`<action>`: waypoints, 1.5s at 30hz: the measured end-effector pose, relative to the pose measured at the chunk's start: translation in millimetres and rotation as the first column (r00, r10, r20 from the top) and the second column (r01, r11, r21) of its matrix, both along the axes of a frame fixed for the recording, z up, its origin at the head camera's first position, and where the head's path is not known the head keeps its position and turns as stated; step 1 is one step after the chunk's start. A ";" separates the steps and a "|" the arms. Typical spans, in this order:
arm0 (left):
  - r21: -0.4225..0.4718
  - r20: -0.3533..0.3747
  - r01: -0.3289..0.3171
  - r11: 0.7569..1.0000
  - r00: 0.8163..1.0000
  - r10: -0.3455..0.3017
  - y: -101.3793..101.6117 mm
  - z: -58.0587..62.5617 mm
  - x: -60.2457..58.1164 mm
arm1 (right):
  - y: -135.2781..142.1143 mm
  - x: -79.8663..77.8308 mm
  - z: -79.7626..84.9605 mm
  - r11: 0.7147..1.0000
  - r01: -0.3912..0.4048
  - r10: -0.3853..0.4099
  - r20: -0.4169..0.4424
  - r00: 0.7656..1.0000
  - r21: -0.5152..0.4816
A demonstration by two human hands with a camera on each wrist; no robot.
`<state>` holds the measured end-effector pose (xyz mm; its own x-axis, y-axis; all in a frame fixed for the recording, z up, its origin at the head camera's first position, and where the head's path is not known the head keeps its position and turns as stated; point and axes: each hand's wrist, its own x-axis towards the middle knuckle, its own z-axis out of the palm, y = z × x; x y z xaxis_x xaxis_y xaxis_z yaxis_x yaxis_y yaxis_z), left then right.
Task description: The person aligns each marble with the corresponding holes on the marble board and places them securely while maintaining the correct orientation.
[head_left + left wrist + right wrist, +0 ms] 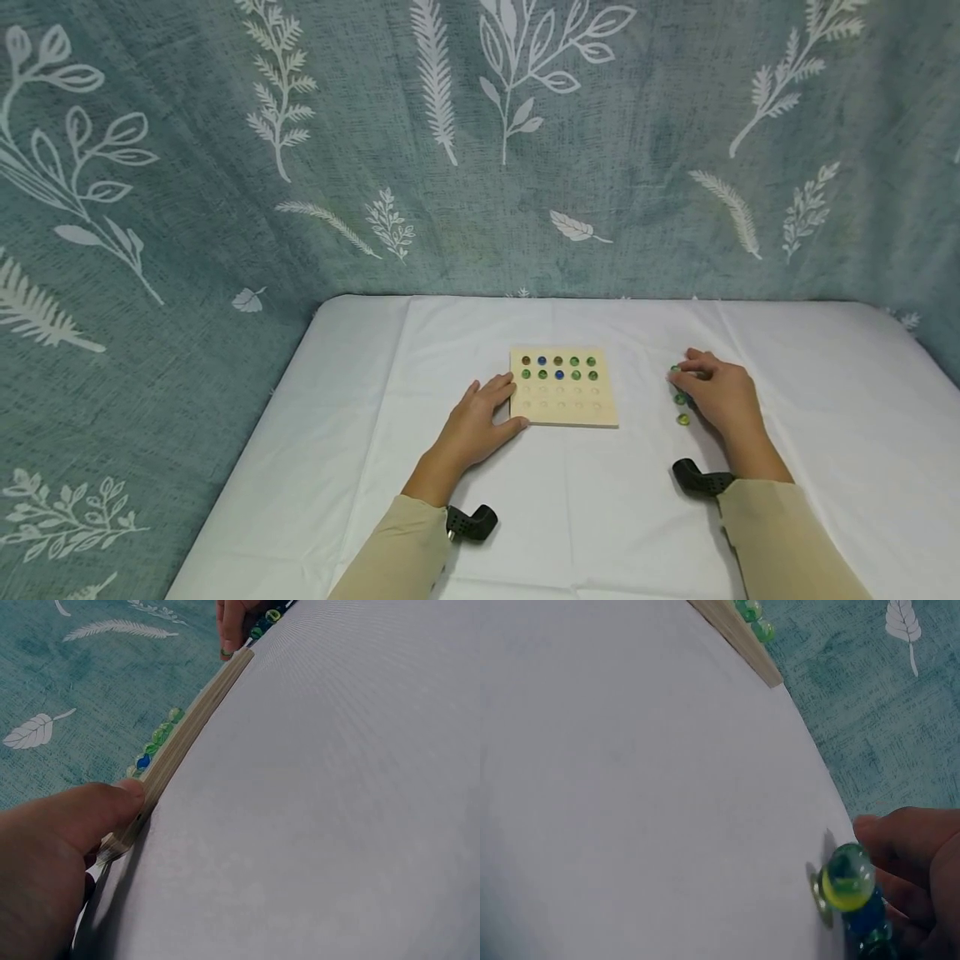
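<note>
A square wooden board (pixel 564 417) lies on the white cloth; its two back rows of hollows hold green, blue and brownish glass marbles, and its two front rows are bare. My left hand (pixel 476 425) rests at the board's left side, fingers along the left edge and thumb (pixel 112 802) against the front edge near the corner. To the right of the board, the thumb and fingertips of my right hand (pixel 723 396) pinch a green marble (pixel 675 367). Below that hand lie a green marble (pixel 680 398), a yellow-green marble (pixel 683 419) and a blue marble (pixel 868 915), partly hidden.
White cloth (pixel 637 533) covers the table, with fold lines in it. A blue-green curtain (pixel 480 242) with white leaf prints hangs behind and at the left. Each wrist wears a black camera mount, one at the left wrist (pixel 472 522) and one at the right wrist (pixel 699 478).
</note>
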<state>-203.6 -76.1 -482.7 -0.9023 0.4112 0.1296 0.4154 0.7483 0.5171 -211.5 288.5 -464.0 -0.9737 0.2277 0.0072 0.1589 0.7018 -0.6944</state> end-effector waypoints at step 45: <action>-0.015 -0.034 0.026 1.000 0.999 -0.026 -1.7 1.5 0.4 | -175.1 -3.5 11.2 0.935 -0.352 0.355 -0.178 0.918 0.051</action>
<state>-203.2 -77.8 -481.2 -0.8863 0.4368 0.1542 0.4523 0.7444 0.4913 -215.0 113.3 -452.8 -0.9724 -0.1327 0.1917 -0.2288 0.7016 -0.6749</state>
